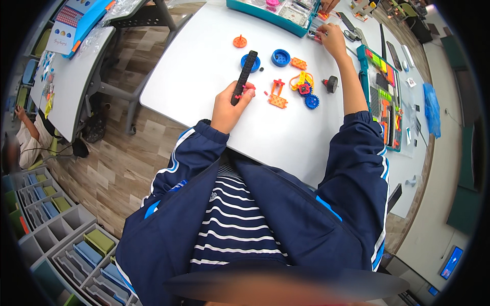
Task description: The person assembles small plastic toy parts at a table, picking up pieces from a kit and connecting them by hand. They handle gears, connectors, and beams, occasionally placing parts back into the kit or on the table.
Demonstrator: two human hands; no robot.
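My left hand (230, 106) is closed round a black perforated beam (245, 76), which stands tilted above the white table; small pink pegs (245, 90) stick out of it by my fingers. Stretched to the far side, my right hand (332, 41) has its fingers pressed together beside a teal case; what they pinch is too small to make out. Between my hands lie blue wheel rims (280, 57), an orange disc with a peg (240, 42), orange perforated blocks (278, 101), blue gears (312, 101) joined to a yellow and orange piece (302, 81), and a black-tyred wheel (332, 84).
A teal parts case (286, 23) stands at the far edge, and another open case (380, 92) lies to the right. Another person's hand (328, 6) is beyond my right hand. At left are a second table (71, 97) and a seated person (33, 137); grey storage trays (76, 219) stand lower left.
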